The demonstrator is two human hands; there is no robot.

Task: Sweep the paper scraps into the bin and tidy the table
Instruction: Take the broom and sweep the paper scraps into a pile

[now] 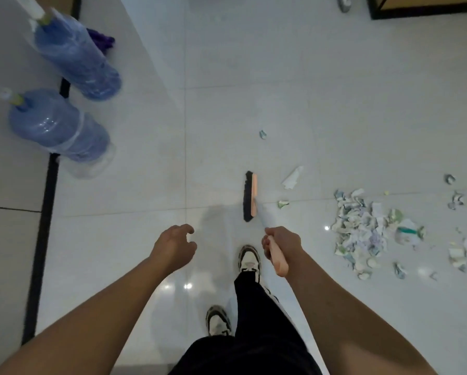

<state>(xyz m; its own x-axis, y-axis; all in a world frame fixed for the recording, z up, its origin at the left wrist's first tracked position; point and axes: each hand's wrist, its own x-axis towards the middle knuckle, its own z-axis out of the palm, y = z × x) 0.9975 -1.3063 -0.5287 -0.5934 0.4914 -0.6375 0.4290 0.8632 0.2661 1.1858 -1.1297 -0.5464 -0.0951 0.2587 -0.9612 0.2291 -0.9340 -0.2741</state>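
Your right hand (281, 243) grips the handle of the broom (250, 196), whose head rests on the floor left of the paper scraps (362, 231); your left hand (174, 246) hangs loose, holding nothing. Most scraps sit heaped at right, with strays (291, 177) farther off (no bin or table in view), so I judge gathering half done and binning not begun.

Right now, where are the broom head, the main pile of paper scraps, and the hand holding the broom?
broom head (250, 196), head view, on the dark bristles.
main pile of paper scraps (362, 228), head view, on the pile's middle.
right hand (281, 240), head view, on the knuckles gripping the handle.
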